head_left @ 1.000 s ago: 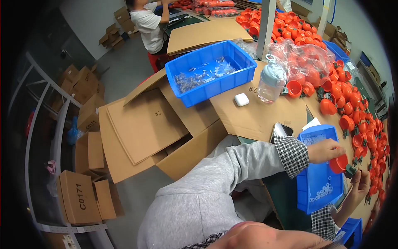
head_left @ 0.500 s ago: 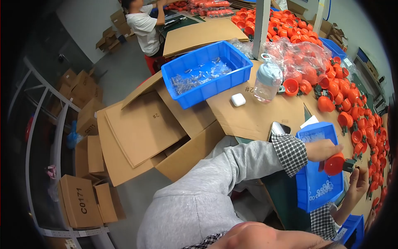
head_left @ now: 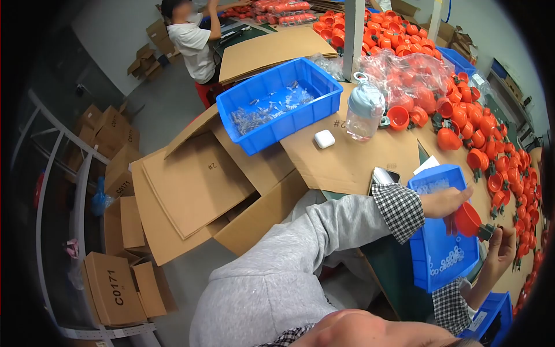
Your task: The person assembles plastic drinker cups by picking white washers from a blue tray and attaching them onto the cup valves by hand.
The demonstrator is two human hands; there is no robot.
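Note:
My left hand (head_left: 442,203) is closed around the rim side of an orange cup (head_left: 467,218) with a dark green fitting (head_left: 486,232) on its end. At that fitting, the fingertips of my right hand (head_left: 500,250) are pinched together; a tiny dark piece seems to be between them, too small to name. Both hands are above a blue tray (head_left: 422,263) that contains small white rings (head_left: 448,260) at its near end and small clear pieces at its far end.
Many orange cups (head_left: 497,182) cover the table on the right. A water bottle (head_left: 364,113), a white earphone case (head_left: 324,139) and a phone (head_left: 386,175) lie on cardboard (head_left: 300,159). A blue bin (head_left: 277,130) holds small parts. A person (head_left: 193,49) works behind.
The whole view has shifted slightly. The orange cup has tilted a little in my left hand, and my left fingers have opened slightly along its rim. My right hand stays at the fitting.

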